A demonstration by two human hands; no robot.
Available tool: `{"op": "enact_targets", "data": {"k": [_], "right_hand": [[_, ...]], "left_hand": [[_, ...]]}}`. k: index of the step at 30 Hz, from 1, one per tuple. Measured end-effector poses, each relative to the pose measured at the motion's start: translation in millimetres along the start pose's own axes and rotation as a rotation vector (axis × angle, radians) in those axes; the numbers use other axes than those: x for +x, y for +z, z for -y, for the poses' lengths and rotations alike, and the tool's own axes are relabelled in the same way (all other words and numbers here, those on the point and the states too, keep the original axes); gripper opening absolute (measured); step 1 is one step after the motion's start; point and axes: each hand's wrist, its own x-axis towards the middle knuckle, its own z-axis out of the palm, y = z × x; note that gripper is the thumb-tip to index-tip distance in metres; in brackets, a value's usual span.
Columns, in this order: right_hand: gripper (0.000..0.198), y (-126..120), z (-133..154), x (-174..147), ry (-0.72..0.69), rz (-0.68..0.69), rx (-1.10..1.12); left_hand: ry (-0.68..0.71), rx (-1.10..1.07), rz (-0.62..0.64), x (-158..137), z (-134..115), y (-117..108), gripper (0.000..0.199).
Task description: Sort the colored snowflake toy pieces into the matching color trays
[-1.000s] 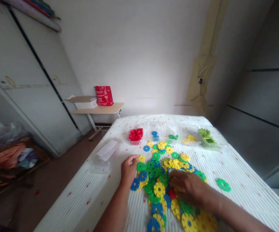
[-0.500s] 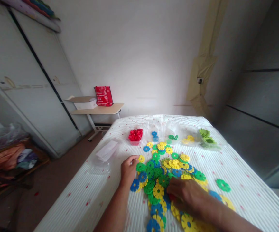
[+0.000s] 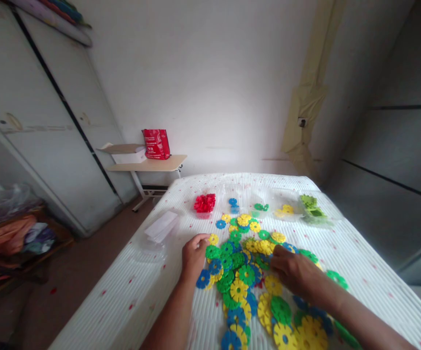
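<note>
Nearest to me, the pile of flower-shaped plastic discs (image 3: 248,287) spreads over the white striped bed (image 3: 123,301), yellow, green and blue ones overlapping from the near edge out toward the middle. A big yellow disc (image 3: 285,334) and a green disc (image 3: 280,308) lie at the near end, just beside my right forearm.

My right hand (image 3: 293,272) rests palm down on the right side of the pile, fingers curled onto the discs; I cannot tell whether it actually pinches one. My left hand (image 3: 194,255) sits at the pile's left edge, loosely curled with the fingertips drawn together, touching a small yellow disc (image 3: 213,238) at its far side. A blue disc (image 3: 203,279) lies just beside the left wrist. A lone green disc (image 3: 337,278) lies apart to the right of the pile.

To the left of the hands I see a clear plastic lid or tray (image 3: 155,238) with white paper (image 3: 161,225) on it.

Farther out, a row of clear containers stands across the bed: red pieces (image 3: 205,202) on the left, then a few blue pieces (image 3: 233,203), green pieces (image 3: 260,206), yellow pieces (image 3: 286,209), and light green pieces (image 3: 312,205) at the right end.

Beyond the bed, a small wooden side table (image 3: 148,166) carries a red bag (image 3: 156,144) and a white box (image 3: 128,156) against the white wall. A grey wardrobe (image 3: 31,121) fills the left.
</note>
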Motion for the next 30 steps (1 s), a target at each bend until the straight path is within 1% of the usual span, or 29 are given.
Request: {"op": "enact_targets", "data": {"k": [2,4,9,14,16,19,21,23,26,29,30], "right_hand": [[0.021,3.8,6.4,1.1,-0.036,0.017,0.081],[0.02,9.6,12.6,3.2,-0.042,0.029,0.149],[0.007,21.3,22.8,9.6,-0.019,-0.019,0.229],[0.017,32.5,28.8,16.3,0.037,-0.109,0.222],[0.022,36.7,29.7,19.0,0.038,-0.117,0.218],[0.017,38.1,30.3,22.2,0.044,-0.096,0.242],[0.011,35.3,30.2,23.4,0.055,-0.089,0.273],[0.01,31.0,28.3,23.5,0.054,-0.098,0.314],[0.023,24.9,19.5,21.4,0.035,-0.136,0.345],[0.039,20.7,7.6,18.3,0.008,-0.215,0.287],[0.041,19.6,4.6,17.4,-0.001,-0.245,0.257]], "left_hand": [[-0.003,-0.001,0.0,-0.1,-0.3,-0.1,0.023],[-0.005,-0.004,-0.002,-0.2,-0.5,-0.3,0.024],[-0.011,-0.009,-0.008,-0.5,-1.8,-0.8,0.024],[-0.011,-0.017,-0.014,-1.0,-4.0,-1.1,0.022],[-0.013,-0.019,-0.015,-1.0,-4.1,-1.0,0.023],[-0.013,-0.018,-0.016,-0.9,-3.6,-0.7,0.023],[-0.01,-0.016,-0.014,-1.0,-3.3,-0.7,0.023],[-0.008,-0.012,-0.012,-1.1,-3.4,-0.8,0.023],[-0.005,-0.007,-0.011,-1.0,-4.0,-0.9,0.023],[-0.005,-0.003,-0.01,-0.7,-4.4,-0.9,0.023],[-0.006,-0.002,-0.01,-0.7,-4.4,-0.9,0.023]]}}
